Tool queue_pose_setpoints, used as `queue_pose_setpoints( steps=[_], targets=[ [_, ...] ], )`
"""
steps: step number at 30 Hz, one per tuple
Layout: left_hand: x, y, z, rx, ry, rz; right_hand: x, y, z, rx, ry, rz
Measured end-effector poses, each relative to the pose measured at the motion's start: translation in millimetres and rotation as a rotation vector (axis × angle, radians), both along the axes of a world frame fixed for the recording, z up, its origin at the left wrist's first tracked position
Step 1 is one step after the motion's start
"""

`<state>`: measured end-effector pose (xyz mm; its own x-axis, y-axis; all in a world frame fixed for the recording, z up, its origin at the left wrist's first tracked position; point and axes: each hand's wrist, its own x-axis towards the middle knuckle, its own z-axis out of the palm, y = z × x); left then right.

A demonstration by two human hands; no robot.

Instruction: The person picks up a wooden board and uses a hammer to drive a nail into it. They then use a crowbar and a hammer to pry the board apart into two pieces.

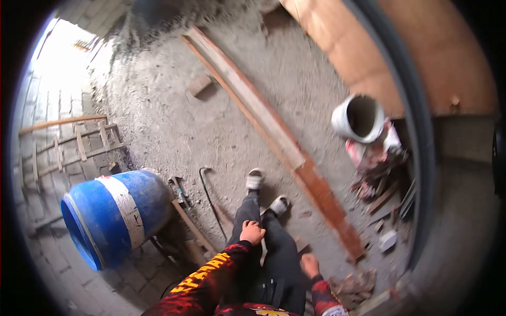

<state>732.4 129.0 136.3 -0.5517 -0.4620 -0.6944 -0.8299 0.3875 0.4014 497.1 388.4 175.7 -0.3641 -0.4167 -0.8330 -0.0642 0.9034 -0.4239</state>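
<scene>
My left hand is in front of my thighs with its fingers curled in. Whatever it may hold is hidden, though a narrow pale strip shows just below it between my legs. Beside my right thigh hangs my right hand, seen from above and slightly blurred, its fingers mostly out of sight. On the ground ahead, left of my feet, lie a hammer and a dark crowbar with a hooked end. A long reddish-brown wooden form, pale along its inside, stretches diagonally across the floor to the right of my feet.
At left a blue plastic barrel lies on its side, near a wooden ladder-like frame. A concrete block sits ahead. To the right, a white bucket stands by a torn sack and scrap wood, near a dark curved bar.
</scene>
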Motion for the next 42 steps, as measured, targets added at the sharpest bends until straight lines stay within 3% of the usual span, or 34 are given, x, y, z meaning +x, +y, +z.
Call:
queue_pose_setpoints(
  steps=[1,3,4,5,6,7,8,9,12,14,17,18,19,22,26,30,31,36,38,42],
  targets=[
    [5,-8,10,0.056,-0.018,0.087,-17,32,12,0.005,-0.059,0.083],
    [29,-18,5,0.126,-0.058,0.203,-49,28,87,0.055,-0.107,0.135],
    [33,-43,22,0.239,-0.168,0.149,-61,26,113,0.117,-0.103,0.018],
    [57,-58,16,0.431,0.056,0.325,-78,26,132,0.151,-0.116,-0.015],
    [79,-64,2,0.258,0.186,0.208,-96,29,141,0.132,-0.069,-0.022],
    [94,-79,20,0.281,0.222,0.335,-116,41,137,0.13,-0.003,-0.026],
    [111,-88,20,0.151,0.236,0.25,-132,43,131,0.128,0.059,-0.032],
    [143,-107,48,0.004,0.203,0.324,-136,19,138,0.094,0.072,0.015],
    [203,-113,47,-0.152,0.176,0.454,-130,-40,152,0.16,0.053,0.067],
    [232,-110,74,-0.151,0.097,0.594,-122,-76,125,0.053,-0.006,0.256],
    [268,-99,113,-0.02,0.076,0.805,-57,-180,153,-0.109,-0.09,0.339],
    [281,-94,115,0.013,0.022,0.88,-38,-210,160,-0.187,-0.102,0.394],
    [294,-86,93,-0.078,-0.018,0.762,-17,-243,169,-0.182,-0.126,0.388],
    [324,-74,81,-0.05,-0.053,0.691,20,-317,177,-0.203,-0.204,0.423],
    [352,-73,70,0.086,0.075,1.103,44,-390,170,-0.114,-0.254,0.549],
    [367,-71,110,-0.001,0.187,1.33,44,-457,168,0.153,-0.142,0.795],
    [371,-62,98,-0.053,0.221,1.373,42,-477,163,0.2,-0.094,0.888],
    [369,-14,103,0.032,0.06,1.516,44,-595,107,0.225,-0.034,1.104],
    [359,9,97,-0.009,-0.055,1.565,82,-655,106,0.2,-0.011,1.185],
    [317,3,139,-0.063,-0.114,1.746,166,-753,115,0.062,-0.14,1.146]
  ],
)
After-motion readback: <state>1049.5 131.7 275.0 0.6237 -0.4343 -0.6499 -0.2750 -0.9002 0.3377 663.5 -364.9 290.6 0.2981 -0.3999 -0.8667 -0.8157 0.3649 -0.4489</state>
